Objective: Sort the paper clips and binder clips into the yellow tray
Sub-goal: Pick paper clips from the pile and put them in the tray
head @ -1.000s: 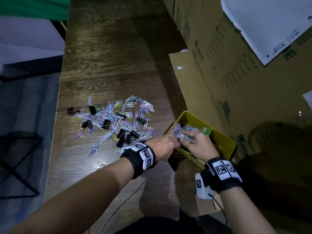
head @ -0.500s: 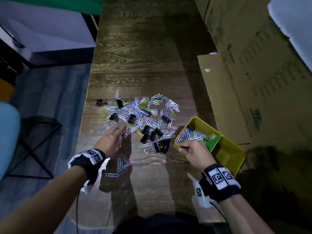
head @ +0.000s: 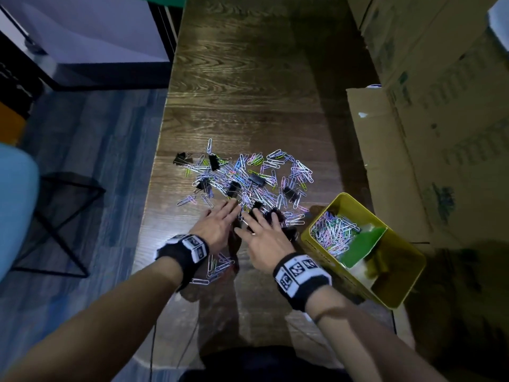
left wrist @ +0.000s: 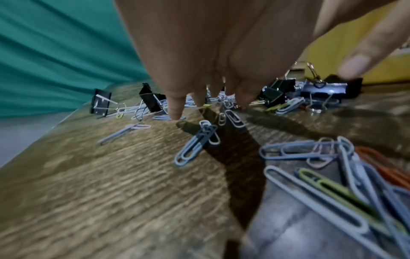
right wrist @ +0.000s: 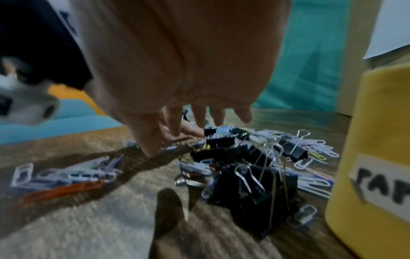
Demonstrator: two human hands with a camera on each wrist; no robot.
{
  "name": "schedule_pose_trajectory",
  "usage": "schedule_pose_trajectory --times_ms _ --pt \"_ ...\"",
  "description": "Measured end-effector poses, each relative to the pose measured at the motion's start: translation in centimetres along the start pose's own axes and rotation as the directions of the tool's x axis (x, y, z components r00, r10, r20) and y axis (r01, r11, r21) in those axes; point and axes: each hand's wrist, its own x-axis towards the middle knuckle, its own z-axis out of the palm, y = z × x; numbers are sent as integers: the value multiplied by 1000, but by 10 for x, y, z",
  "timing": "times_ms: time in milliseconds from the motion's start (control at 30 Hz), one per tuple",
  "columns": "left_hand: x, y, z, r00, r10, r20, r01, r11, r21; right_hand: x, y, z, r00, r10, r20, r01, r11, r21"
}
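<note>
A heap of coloured paper clips [head: 256,177] mixed with black binder clips [head: 233,188] lies on the wooden table [head: 248,78]. The yellow tray [head: 407,274] stands to the right, paper clips [head: 333,230] in its near-left compartment behind a green divider [head: 360,244]. My left hand [head: 217,221] lies flat with straight fingers at the heap's near edge, fingertips [left wrist: 175,113] touching the table among clips. Beside it my right hand [head: 261,230] spreads its fingers over a cluster of binder clips [right wrist: 244,175]. Neither hand holds anything.
Cardboard boxes [head: 427,119] line the table's right side, close behind the tray. A small group of paper clips [head: 217,266] lies under my left wrist. The table's left edge drops to a blue floor with a black wire stand [head: 63,216]. A paper label [right wrist: 386,185] is taped on the tray.
My right hand left the tray's rim and moved left over the binder clips. My left hand shifted right along the heap's near edge, and both now lie side by side.
</note>
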Motion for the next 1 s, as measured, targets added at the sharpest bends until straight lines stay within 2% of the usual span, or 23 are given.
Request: schedule_pose_trajectory --times_ms 100,233,300,400,467,567,633,733,767,833,900,1000 --pt "-3 -2 2 997 30 69 -33 998 44 12 5 13 985 128 112 -112 984 -138" --pt "-25 -17 27 998 57 22 -58 996 71 10 13 20 974 209 81 -186 955 -230" --pt "-40 -24 39 996 91 -17 -90 994 64 7 17 21 971 230 73 -209 952 -223" --pt "-60 -31 52 977 208 -43 -205 977 59 7 17 20 968 247 52 -237 961 -144" --pt "-68 -34 56 970 229 -85 -231 973 -17 6 11 21 976 216 -12 -216 975 -58" --pt "-71 -30 55 989 57 -135 -81 981 -177 8 -4 26 997 60 -48 -58 998 34" --pt "-73 -20 56 995 15 -98 -31 985 -168 12 -13 30 1000 -22 -9 22 1000 16" --pt "-85 -11 65 995 101 -9 -101 988 -113 14 -24 37 995 -32 97 31 999 7" --pt "-92 -12 67 996 86 -23 -89 984 -153 12 -28 41 992 -51 113 52 999 -1" --pt "-107 -18 69 987 12 -158 -50 969 -241 1 -36 52 987 -120 106 124 992 -35" --pt "-125 -24 71 967 -66 -244 6 971 -239 -12 -41 59 977 -188 100 189 982 -2" --pt "-143 -18 76 977 -132 -168 94 972 -216 -19 -38 57 983 -184 16 180 976 123"
